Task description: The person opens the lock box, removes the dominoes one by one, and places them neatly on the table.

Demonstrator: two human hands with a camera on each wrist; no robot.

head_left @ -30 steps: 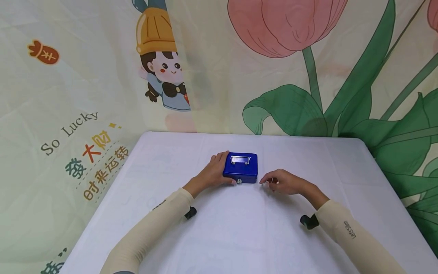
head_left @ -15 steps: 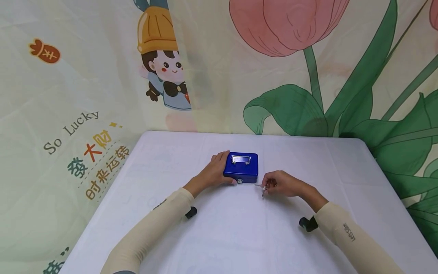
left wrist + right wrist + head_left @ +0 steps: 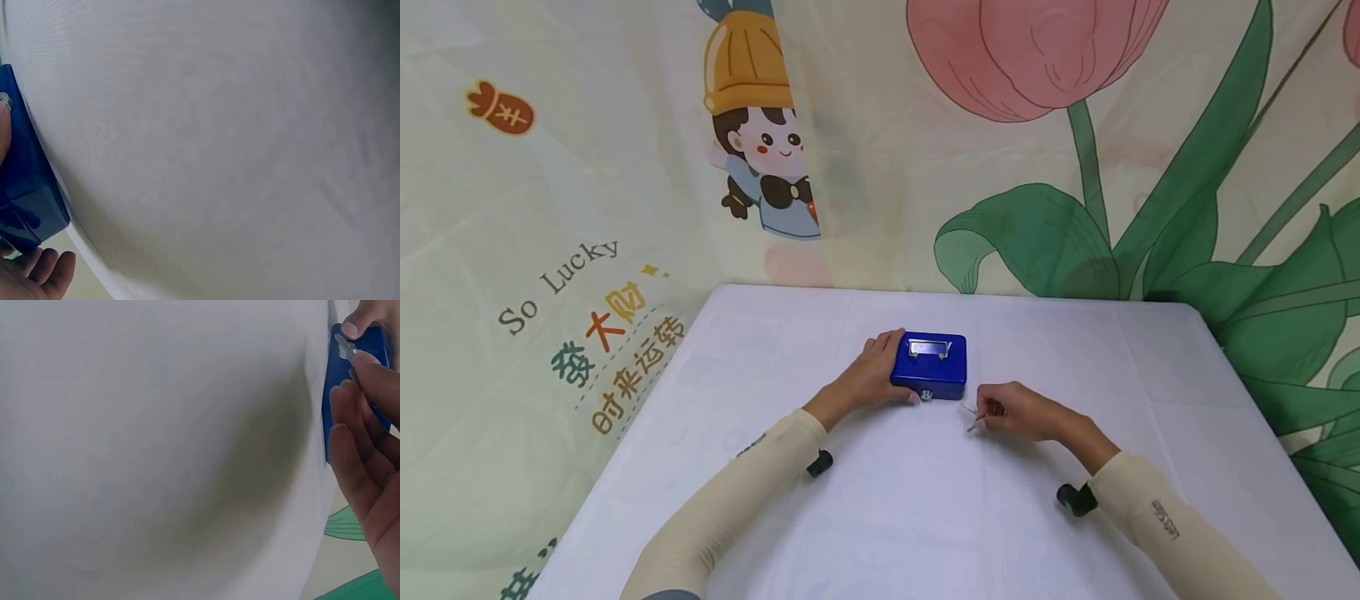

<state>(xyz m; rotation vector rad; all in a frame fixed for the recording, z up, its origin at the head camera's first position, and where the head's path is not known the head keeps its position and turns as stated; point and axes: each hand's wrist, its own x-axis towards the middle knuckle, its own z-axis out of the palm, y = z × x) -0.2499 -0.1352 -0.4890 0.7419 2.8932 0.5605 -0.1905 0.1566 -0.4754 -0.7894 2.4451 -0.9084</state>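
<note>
A small blue metal cash box [image 3: 928, 369] sits on the white table, its silver carry handle [image 3: 928, 348] folded flat on the lid. On its front face is a round silver lock [image 3: 927, 395]. My left hand [image 3: 868, 372] grips the box's left side, with the thumb along the front near the lock and the fingers at the far side. Just right of the box, my right hand [image 3: 1018, 410] pinches small silver keys [image 3: 345, 347] between thumb and fingers. Two key ends stick out to the left, apart from the lock; the rest is hidden by the fingers.
The white-covered table [image 3: 880, 517] stretches around the box on all sides. Behind it hangs a printed cloth [image 3: 865, 167] with flowers and a cartoon figure. Black wrist cameras [image 3: 1077, 499] hang under both forearms.
My right hand has drawn slightly down and turned, so the key ends now show clearly at its left. My left hand and the cash box have stayed in place.
</note>
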